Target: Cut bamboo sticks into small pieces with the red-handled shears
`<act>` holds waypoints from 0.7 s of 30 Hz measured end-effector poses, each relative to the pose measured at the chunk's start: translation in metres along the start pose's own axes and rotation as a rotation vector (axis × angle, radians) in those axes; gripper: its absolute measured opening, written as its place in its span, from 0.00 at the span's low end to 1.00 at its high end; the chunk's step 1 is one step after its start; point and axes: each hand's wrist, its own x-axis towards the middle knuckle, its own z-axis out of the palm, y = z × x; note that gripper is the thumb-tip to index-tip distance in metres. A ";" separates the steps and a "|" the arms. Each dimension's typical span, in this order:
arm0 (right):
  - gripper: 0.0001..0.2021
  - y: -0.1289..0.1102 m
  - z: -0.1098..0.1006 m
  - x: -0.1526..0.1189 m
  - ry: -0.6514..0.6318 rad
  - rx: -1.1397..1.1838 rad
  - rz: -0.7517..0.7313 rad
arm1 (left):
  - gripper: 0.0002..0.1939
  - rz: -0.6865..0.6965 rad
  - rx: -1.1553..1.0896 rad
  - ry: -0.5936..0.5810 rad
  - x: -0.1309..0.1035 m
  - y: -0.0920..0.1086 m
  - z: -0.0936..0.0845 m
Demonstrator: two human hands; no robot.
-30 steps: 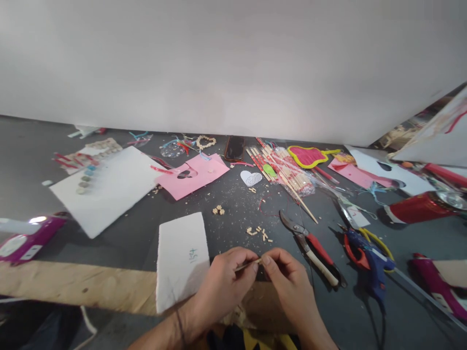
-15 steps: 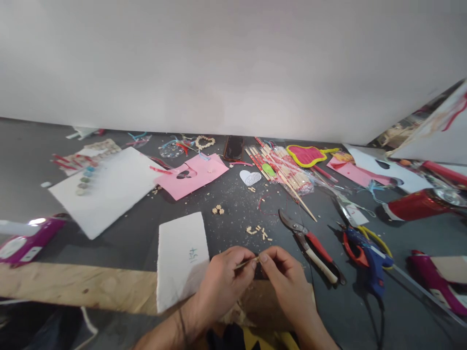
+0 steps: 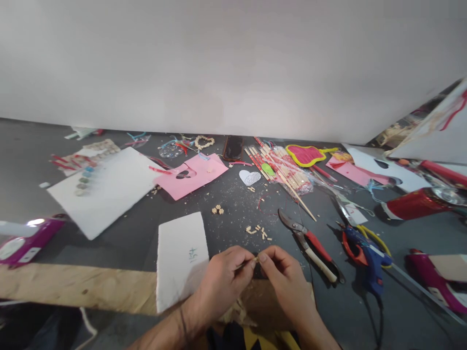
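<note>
Close to the table's near edge, my left hand (image 3: 228, 277) pinches a thin, light wooden stick (image 3: 241, 266) between thumb and finger. My right hand (image 3: 282, 274) meets it fingertip to fingertip, its thumb and forefinger closed at the stick's end on a bit too small to name. Just beyond the hands lie short cut wood pieces (image 3: 263, 233) and a little cluster of wood bits (image 3: 218, 209). A white paper card (image 3: 178, 253) with writing touches or nearly touches my left hand. Pruning shears (image 3: 310, 243) with red and pale handles rest right of my right hand.
Farther right are a blue glue gun (image 3: 372, 262), a red can (image 3: 408, 204) and a magenta device (image 3: 434, 279). Chopsticks (image 3: 297, 194), a phone (image 3: 233, 147), a paper heart (image 3: 249, 177) and pink paper (image 3: 193, 175) lie toward the wall. White sheets (image 3: 105, 204) cover the left.
The view shifts very slightly. Both hands stay together at the same place, with only tiny finger movement around the stick.
</note>
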 end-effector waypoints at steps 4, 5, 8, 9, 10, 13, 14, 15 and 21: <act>0.13 0.000 -0.004 0.001 -0.031 -0.156 -0.079 | 0.12 -0.025 -0.002 0.001 0.000 -0.001 -0.002; 0.12 0.001 -0.006 0.002 -0.017 -0.236 -0.121 | 0.12 -0.034 -0.003 0.000 0.000 -0.001 -0.003; 0.11 0.007 -0.015 0.010 0.076 -0.505 -0.266 | 0.11 -0.060 -0.003 0.009 -0.001 -0.002 -0.006; 0.10 0.009 -0.018 0.013 0.104 -0.573 -0.301 | 0.11 -0.069 0.000 0.014 -0.001 -0.003 -0.007; 0.10 0.012 -0.021 0.017 0.124 -0.622 -0.321 | 0.11 -0.080 0.003 0.018 -0.001 -0.003 -0.009; 0.09 0.017 -0.025 0.027 0.146 -0.693 -0.342 | 0.11 -0.112 0.012 0.017 -0.002 -0.002 -0.012; 0.10 0.017 -0.025 0.029 0.151 -0.713 -0.350 | 0.12 -0.123 0.007 0.013 -0.003 -0.002 -0.013; 0.10 0.018 -0.024 0.031 0.158 -0.729 -0.358 | 0.12 -0.133 -0.003 0.008 -0.003 -0.002 -0.013; 0.14 0.020 -0.040 0.024 0.249 -0.796 -0.395 | 0.14 -0.199 -0.133 0.012 -0.004 -0.009 -0.012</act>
